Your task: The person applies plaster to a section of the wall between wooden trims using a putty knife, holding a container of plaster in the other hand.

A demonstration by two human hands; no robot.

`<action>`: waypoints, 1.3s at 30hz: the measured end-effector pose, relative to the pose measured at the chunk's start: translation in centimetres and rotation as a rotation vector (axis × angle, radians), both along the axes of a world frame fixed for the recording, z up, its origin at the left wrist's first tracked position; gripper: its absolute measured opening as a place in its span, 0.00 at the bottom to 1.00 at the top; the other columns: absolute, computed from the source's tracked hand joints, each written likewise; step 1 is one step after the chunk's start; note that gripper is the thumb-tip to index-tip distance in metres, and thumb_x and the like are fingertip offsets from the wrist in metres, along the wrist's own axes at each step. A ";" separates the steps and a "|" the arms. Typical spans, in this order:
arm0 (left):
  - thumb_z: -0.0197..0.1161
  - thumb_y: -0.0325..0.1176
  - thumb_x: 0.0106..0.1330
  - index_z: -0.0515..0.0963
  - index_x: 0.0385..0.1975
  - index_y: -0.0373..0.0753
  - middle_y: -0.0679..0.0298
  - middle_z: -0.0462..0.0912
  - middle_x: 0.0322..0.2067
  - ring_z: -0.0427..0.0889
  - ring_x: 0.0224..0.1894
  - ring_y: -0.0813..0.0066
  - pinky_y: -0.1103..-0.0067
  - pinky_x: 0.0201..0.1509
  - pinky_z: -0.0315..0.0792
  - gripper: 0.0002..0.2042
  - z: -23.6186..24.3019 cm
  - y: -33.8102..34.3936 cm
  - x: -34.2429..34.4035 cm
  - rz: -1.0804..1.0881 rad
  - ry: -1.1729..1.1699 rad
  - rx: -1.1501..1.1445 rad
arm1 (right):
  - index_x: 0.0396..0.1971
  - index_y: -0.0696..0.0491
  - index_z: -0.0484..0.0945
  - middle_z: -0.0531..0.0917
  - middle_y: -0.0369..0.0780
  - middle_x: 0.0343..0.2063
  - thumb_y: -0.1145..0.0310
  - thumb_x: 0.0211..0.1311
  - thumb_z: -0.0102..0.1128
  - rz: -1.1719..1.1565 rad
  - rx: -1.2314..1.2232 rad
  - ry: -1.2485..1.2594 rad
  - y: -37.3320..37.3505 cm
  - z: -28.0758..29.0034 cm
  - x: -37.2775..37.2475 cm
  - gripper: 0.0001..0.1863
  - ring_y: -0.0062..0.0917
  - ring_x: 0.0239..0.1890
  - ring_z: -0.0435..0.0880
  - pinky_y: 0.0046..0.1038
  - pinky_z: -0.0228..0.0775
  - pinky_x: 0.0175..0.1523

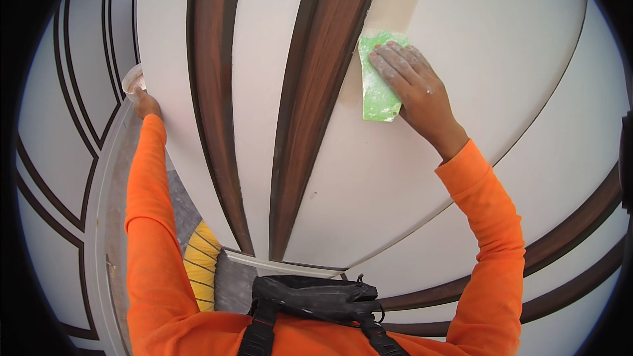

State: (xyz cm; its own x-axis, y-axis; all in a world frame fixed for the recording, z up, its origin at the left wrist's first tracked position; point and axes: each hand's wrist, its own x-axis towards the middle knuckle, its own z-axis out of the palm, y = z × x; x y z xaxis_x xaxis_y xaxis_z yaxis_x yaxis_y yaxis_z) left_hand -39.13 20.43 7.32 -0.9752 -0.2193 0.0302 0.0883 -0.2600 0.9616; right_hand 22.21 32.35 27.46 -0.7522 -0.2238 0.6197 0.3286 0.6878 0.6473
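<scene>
1. Right hand (422, 89): fingers (393, 64) close together, holding white-smeared green spreader (379, 102) against pale wall panel (488, 46).
2. Spreader just right of brown wood strip (330, 46).
3. Left hand (148, 106): holding white tub (128, 82) near panel's left edge; its fingers mostly hidden.

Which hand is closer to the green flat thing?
Right. The right hand is on the green flat thing, against the white wall; the left hand is away to its left, holding the white tub.
</scene>
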 end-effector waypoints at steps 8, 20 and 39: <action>0.52 0.64 0.70 0.74 0.55 0.15 0.32 0.79 0.56 0.80 0.60 0.41 0.63 0.67 0.72 0.43 -0.8 0.7 -2.6 0.002 -0.026 -0.047 | 0.61 0.55 0.77 0.80 0.43 0.60 0.77 0.64 0.54 0.024 -0.109 -0.191 -0.4 -8.0 0.9 0.24 0.37 0.66 0.77 0.45 0.67 0.73; 0.54 0.63 0.69 0.75 0.54 0.17 0.33 0.80 0.56 0.81 0.58 0.41 0.62 0.64 0.74 0.42 -0.8 0.8 -2.0 -0.002 -0.034 0.025 | 0.65 0.53 0.75 0.79 0.41 0.63 0.79 0.64 0.55 -0.014 0.014 0.057 -0.3 -1.5 0.4 0.27 0.36 0.68 0.75 0.43 0.67 0.73; 0.52 0.65 0.69 0.73 0.56 0.16 0.33 0.79 0.57 0.79 0.61 0.41 0.62 0.68 0.71 0.44 -1.6 0.8 -3.5 0.004 -0.020 -0.054 | 0.64 0.51 0.75 0.80 0.41 0.62 0.78 0.58 0.65 -0.004 0.031 0.069 -0.5 0.3 0.5 0.30 0.36 0.66 0.77 0.43 0.69 0.72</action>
State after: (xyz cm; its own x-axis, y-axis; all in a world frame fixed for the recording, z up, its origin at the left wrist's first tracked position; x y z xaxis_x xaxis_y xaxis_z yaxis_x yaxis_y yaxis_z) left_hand -42.66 21.27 5.74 -0.9748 -0.2220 0.0225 0.0697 -0.2069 0.9759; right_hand 22.73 31.82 27.73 -0.7091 -0.2408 0.6627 0.3758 0.6662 0.6441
